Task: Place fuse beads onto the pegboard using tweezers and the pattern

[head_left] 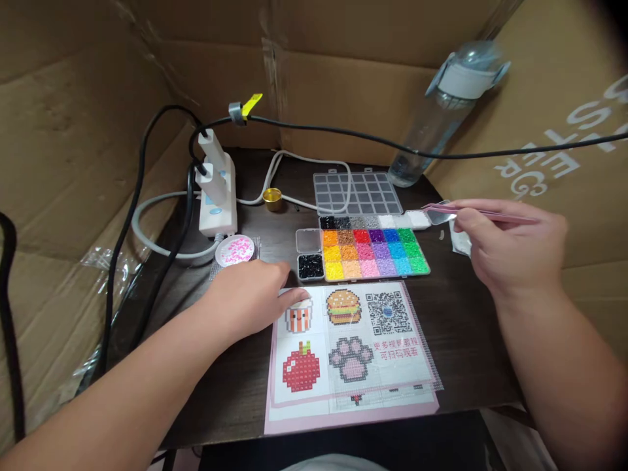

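The right hand (520,245) holds pink tweezers (495,214), tips near the white beads (418,219). The left hand (252,291), thumb and finger apart, touches the pattern sheet (321,356) at far left.

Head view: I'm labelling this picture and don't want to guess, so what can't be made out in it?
All in the head view:
Tweezers: tips too small and blurred to tell whether they hold anything.
Right hand: lower fingers hidden by the hand itself.
Striped cup picture: top partly covered by the left hand.
Black cable: continuation cut off by the right edge.
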`<move>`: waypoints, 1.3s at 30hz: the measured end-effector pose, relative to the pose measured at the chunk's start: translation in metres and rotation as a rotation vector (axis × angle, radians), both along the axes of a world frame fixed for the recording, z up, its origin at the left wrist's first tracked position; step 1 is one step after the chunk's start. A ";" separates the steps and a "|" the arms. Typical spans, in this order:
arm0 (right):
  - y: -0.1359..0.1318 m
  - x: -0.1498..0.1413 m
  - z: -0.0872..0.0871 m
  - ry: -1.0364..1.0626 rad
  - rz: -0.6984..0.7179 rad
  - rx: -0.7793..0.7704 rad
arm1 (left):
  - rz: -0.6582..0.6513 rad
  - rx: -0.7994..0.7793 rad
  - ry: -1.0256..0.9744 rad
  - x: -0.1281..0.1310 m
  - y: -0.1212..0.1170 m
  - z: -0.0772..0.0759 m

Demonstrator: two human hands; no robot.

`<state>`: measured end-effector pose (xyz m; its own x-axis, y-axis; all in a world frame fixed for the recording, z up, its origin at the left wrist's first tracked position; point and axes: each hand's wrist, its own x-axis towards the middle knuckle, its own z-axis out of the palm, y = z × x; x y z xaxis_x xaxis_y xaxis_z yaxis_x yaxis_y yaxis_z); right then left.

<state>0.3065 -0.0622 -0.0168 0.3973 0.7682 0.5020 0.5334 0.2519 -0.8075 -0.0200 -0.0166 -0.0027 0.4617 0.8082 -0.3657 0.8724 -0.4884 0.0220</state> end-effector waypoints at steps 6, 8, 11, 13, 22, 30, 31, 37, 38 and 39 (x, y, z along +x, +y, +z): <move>0.030 0.005 -0.023 0.184 -0.075 -0.075 | 0.051 -0.012 -0.044 0.001 0.001 0.007; 0.032 0.006 -0.031 0.181 -0.058 -0.101 | 0.064 -0.005 -0.064 0.002 0.002 0.006; 0.031 0.005 -0.033 0.202 -0.027 -0.130 | 0.067 -0.008 -0.066 0.002 0.002 0.005; 0.032 0.002 -0.031 0.223 -0.014 -0.148 | 0.061 -0.009 -0.059 0.002 0.002 0.005; 0.043 0.002 -0.029 0.186 0.027 -0.181 | 0.072 -0.017 -0.068 0.002 0.002 0.003; 0.043 -0.016 -0.023 0.050 0.130 -0.217 | 0.088 0.009 -0.021 0.007 0.000 0.005; 0.043 -0.017 -0.024 0.052 0.124 -0.219 | 0.087 -0.011 -0.025 0.006 0.001 0.006; 0.043 -0.014 -0.028 0.070 0.113 -0.239 | 0.070 -0.050 -0.008 0.005 0.003 0.010; 0.043 -0.014 -0.028 0.066 0.111 -0.240 | 0.068 -0.051 -0.004 0.005 0.003 0.010; 0.043 -0.014 -0.028 0.060 0.108 -0.241 | 0.068 -0.051 0.000 0.006 0.003 0.010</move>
<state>0.2922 -0.0191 -0.0448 0.3299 0.9024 0.2773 0.4632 0.1012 -0.8805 -0.0143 -0.0137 0.0069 0.4062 0.8179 -0.4074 0.9036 -0.4259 0.0459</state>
